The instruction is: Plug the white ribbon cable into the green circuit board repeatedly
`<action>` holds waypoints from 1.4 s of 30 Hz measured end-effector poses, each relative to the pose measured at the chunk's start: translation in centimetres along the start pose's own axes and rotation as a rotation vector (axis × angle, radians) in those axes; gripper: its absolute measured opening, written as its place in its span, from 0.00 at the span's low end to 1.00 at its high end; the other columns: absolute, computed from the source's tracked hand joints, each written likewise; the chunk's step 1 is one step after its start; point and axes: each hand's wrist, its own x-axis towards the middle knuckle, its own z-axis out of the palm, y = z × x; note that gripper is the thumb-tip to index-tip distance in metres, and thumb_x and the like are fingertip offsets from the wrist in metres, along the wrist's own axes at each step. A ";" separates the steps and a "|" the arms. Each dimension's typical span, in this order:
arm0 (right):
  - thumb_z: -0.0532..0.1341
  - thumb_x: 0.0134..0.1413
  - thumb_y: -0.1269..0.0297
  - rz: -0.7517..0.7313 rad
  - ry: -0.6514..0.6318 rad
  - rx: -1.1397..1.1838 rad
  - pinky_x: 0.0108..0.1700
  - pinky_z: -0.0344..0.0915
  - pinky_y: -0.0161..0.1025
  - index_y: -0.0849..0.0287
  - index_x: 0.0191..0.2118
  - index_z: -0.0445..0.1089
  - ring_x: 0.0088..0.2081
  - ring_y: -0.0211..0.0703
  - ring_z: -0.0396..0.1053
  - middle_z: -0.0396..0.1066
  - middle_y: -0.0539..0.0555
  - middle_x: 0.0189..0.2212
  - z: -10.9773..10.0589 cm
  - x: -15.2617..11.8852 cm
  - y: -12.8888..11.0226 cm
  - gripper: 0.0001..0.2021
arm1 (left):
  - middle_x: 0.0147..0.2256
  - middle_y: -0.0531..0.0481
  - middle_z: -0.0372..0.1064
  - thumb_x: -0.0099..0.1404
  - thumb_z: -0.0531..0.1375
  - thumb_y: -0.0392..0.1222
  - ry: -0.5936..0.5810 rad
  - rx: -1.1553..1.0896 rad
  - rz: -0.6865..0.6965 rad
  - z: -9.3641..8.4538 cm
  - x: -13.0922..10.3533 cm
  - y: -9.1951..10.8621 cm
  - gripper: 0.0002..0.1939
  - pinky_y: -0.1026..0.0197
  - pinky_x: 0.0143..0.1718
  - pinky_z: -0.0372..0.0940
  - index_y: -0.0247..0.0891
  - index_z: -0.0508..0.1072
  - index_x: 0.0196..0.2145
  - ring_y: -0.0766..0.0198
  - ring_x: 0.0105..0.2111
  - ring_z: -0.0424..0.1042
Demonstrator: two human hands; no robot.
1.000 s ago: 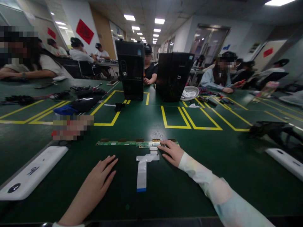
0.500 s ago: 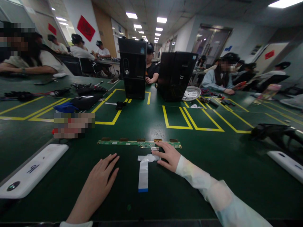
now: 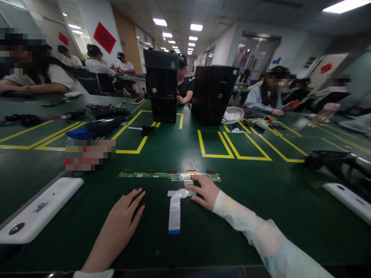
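A long, thin green circuit board (image 3: 150, 175) lies across the dark green table in front of me. Below its right part is a folded white ribbon cable (image 3: 174, 214) with a blue end pointing toward me. My right hand (image 3: 204, 191) has its fingers spread, with the fingertips on the board's right part and at the cable's upper end near the connector. To the left of the cable, my left hand (image 3: 123, 216) rests on the table with its fingers stretched out and nothing in it.
Two black computer towers (image 3: 160, 87) (image 3: 214, 94) stand beyond the board. White devices lie at the left (image 3: 42, 210) and right (image 3: 348, 200). A white basket (image 3: 232, 115), cables and tools lie farther back. Several people sit around.
The view has shifted very slightly. Both hands, the board and the cable keep the same positions relative to each other.
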 end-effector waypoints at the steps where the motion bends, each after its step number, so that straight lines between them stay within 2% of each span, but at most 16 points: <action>1: 0.57 0.62 0.54 -0.002 -0.005 -0.001 0.62 0.53 0.60 0.52 0.61 0.64 0.63 0.58 0.53 0.55 0.64 0.62 -0.1 0.0 -0.1 0.23 | 0.60 0.42 0.63 0.69 0.47 0.53 0.000 -0.003 -0.003 0.0 0.0 0.0 0.26 0.41 0.61 0.56 0.40 0.66 0.59 0.50 0.59 0.64; 8: 0.56 0.61 0.51 0.014 -0.034 -0.008 0.63 0.50 0.60 0.51 0.63 0.61 0.64 0.57 0.51 0.54 0.64 0.63 -0.6 -0.5 -0.4 0.26 | 0.61 0.41 0.61 0.69 0.46 0.53 -0.017 0.001 -0.018 0.4 -0.1 -0.4 0.28 0.41 0.61 0.56 0.39 0.65 0.60 0.50 0.59 0.63; 13: 0.55 0.61 0.50 0.040 -0.028 -0.016 0.62 0.50 0.63 0.51 0.62 0.62 0.65 0.59 0.51 0.54 0.65 0.63 -1.0 -3.2 -0.3 0.26 | 0.61 0.40 0.62 0.69 0.46 0.54 -0.004 -0.007 -0.016 0.5 -0.1 -0.5 0.28 0.40 0.60 0.57 0.39 0.65 0.60 0.48 0.59 0.64; 16: 0.53 0.63 0.49 0.074 0.016 -0.033 0.62 0.51 0.62 0.51 0.62 0.62 0.65 0.58 0.51 0.53 0.64 0.63 -1.5 -6.6 0.1 0.25 | 0.60 0.40 0.62 0.69 0.46 0.54 0.005 -0.018 -0.010 0.3 0.0 -0.3 0.28 0.39 0.58 0.59 0.39 0.65 0.60 0.47 0.58 0.65; 20: 0.50 0.64 0.51 0.167 0.106 -0.074 0.61 0.54 0.61 0.50 0.62 0.62 0.64 0.57 0.52 0.54 0.63 0.64 -2.2 -12.6 1.0 0.24 | 0.60 0.40 0.63 0.69 0.46 0.54 -0.005 -0.018 0.000 0.3 0.1 -0.3 0.28 0.40 0.59 0.59 0.38 0.66 0.59 0.48 0.58 0.65; 26: 0.50 0.63 0.50 0.409 0.192 -0.133 0.59 0.60 0.58 0.49 0.61 0.65 0.61 0.58 0.58 0.56 0.61 0.62 -3.2 -22.3 3.5 0.24 | 0.60 0.41 0.63 0.69 0.46 0.55 0.011 -0.026 -0.001 0.4 0.0 -0.5 0.28 0.40 0.59 0.58 0.40 0.66 0.59 0.48 0.58 0.65; 30: 0.51 0.63 0.52 0.484 0.217 -0.188 0.55 0.65 0.57 0.51 0.61 0.65 0.59 0.59 0.62 0.58 0.62 0.61 -3.6 -27.8 5.3 0.24 | 0.60 0.43 0.63 0.69 0.46 0.55 0.024 -0.035 -0.003 0.5 -0.1 -0.6 0.27 0.41 0.60 0.57 0.41 0.65 0.59 0.50 0.58 0.65; 35: 0.50 0.62 0.50 0.589 0.253 -0.266 0.52 0.68 0.57 0.52 0.60 0.67 0.54 0.61 0.67 0.62 0.63 0.57 -3.9 -31.9 7.1 0.25 | 0.61 0.43 0.62 0.69 0.47 0.55 0.007 -0.018 -0.005 0.5 -0.2 -0.6 0.27 0.41 0.60 0.57 0.41 0.65 0.60 0.49 0.58 0.64; 42: 0.52 0.61 0.49 0.683 0.229 -0.302 0.49 0.69 0.57 0.51 0.59 0.68 0.52 0.63 0.68 0.66 0.69 0.52 -4.3 -34.4 9.3 0.24 | 0.60 0.41 0.62 0.69 0.45 0.54 -0.001 -0.021 -0.010 0.2 0.0 -0.3 0.28 0.42 0.61 0.56 0.39 0.65 0.60 0.50 0.59 0.64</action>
